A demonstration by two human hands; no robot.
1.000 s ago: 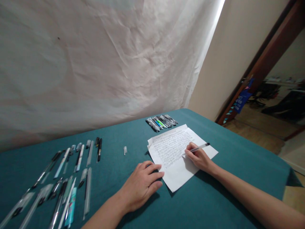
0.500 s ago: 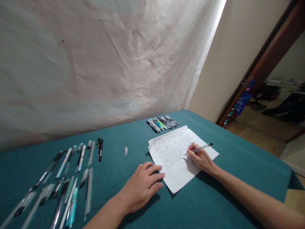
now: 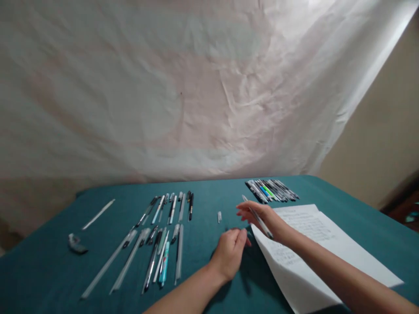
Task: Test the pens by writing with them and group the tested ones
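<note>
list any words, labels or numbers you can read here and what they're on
Paper: handwritten lines, too small and blurred to read.
Pen in right hand: no print readable.
Left pens, far pens: labels too small to read.
Nothing legible anywhere.

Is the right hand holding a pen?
Yes, the right hand grips a clear pen between its fingers above the teal table.

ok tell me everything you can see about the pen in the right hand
The pen is slim with a pale, clear-looking barrel, too blurred to make out tip or cap. It lies slantwise in the right hand, gripped by the fingers, one end poking up-left past the fingertips, the other running back towards the wrist. It hangs above the teal table near the left edge of the paper and touches only that hand.
</note>
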